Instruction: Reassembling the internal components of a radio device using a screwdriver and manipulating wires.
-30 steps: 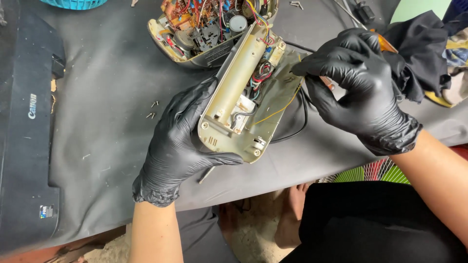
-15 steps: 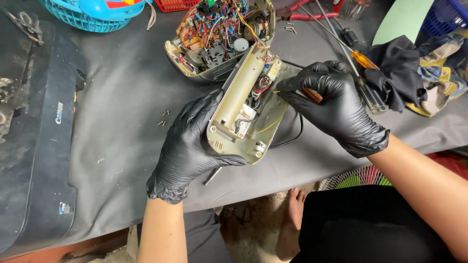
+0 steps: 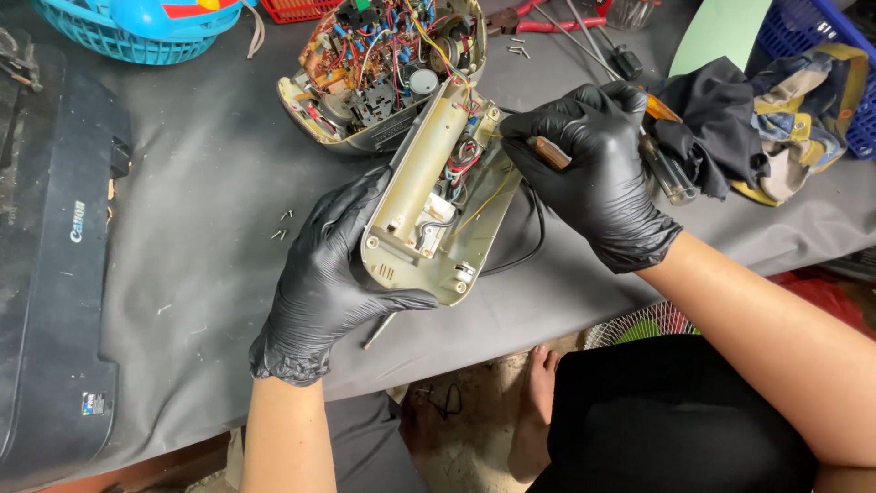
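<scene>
My left hand (image 3: 324, 274), in a black glove, cups a beige plastic casing half (image 3: 429, 196) from below and tilts it up off the table. Red, black and yellow wires run from this casing to the other half (image 3: 383, 68), which lies behind it full of circuit boards and components. My right hand (image 3: 593, 173), also gloved in black, grips a brown-handled tool (image 3: 550, 152) with its tip inside the casing near the wires.
A black printer (image 3: 55, 256) lies at the left on the grey table cover (image 3: 201, 183). Small screws (image 3: 281, 225) rest near my left hand. Screwdrivers (image 3: 671, 169), red pliers (image 3: 557, 18), dark cloth (image 3: 730, 128), and blue baskets (image 3: 119, 36) sit along the back.
The view has shifted so the table's far edge shows more. My right hand has moved in slightly toward the casing with the tool; my left hand keeps its hold.
</scene>
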